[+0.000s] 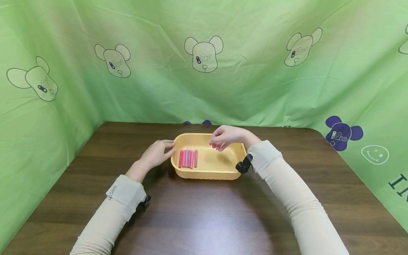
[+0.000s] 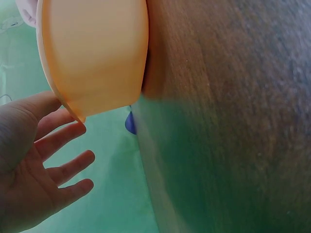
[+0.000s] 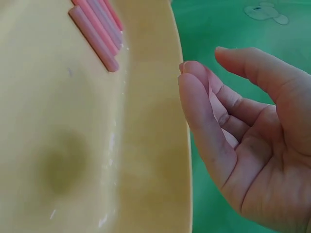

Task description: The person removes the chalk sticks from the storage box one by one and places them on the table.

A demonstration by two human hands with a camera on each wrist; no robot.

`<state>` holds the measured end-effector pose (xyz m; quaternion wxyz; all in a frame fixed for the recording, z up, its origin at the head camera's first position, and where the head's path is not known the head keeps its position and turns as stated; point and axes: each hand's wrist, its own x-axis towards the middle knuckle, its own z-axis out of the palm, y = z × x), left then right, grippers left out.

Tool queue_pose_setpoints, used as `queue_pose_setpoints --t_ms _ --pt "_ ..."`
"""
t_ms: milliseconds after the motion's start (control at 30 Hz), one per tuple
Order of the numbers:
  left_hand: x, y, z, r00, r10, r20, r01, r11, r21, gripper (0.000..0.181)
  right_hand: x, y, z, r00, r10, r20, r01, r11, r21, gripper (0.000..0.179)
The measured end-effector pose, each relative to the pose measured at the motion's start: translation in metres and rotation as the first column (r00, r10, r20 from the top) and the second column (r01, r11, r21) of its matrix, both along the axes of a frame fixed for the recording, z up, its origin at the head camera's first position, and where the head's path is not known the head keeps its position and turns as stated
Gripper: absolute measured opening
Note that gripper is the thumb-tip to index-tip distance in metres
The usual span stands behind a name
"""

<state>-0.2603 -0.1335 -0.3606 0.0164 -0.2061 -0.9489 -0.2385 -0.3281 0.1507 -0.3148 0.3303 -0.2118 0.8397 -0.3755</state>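
Note:
A shallow yellow plastic basin stands on the table. Slim pink, red and mauve sticks, like chalk or pastels, lie side by side in its left part; in the right wrist view several stick ends show. At the basin's left end, my left hand has its thumb and fingers at the rim, the fingers loosely extended in the left wrist view. Above the basin's right half hovers my right hand. Its fingers bend loosely, thumb apart, with nothing seen between them.
The dark wooden table extends on all sides of the basin. Green printed cloth hangs behind it and at both sides. Each wrist carries a pale cuff and a small black camera.

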Motion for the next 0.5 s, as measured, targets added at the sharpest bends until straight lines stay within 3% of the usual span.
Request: queue_pose_setpoints --t_ms 500 --pt "0.0 0.001 0.0 1.0 0.003 -0.013 -0.003 1.0 -0.003 0.042 -0.017 -0.022 -0.018 0.999 0.012 0.042 -0.013 1.0 0.021 0.037"
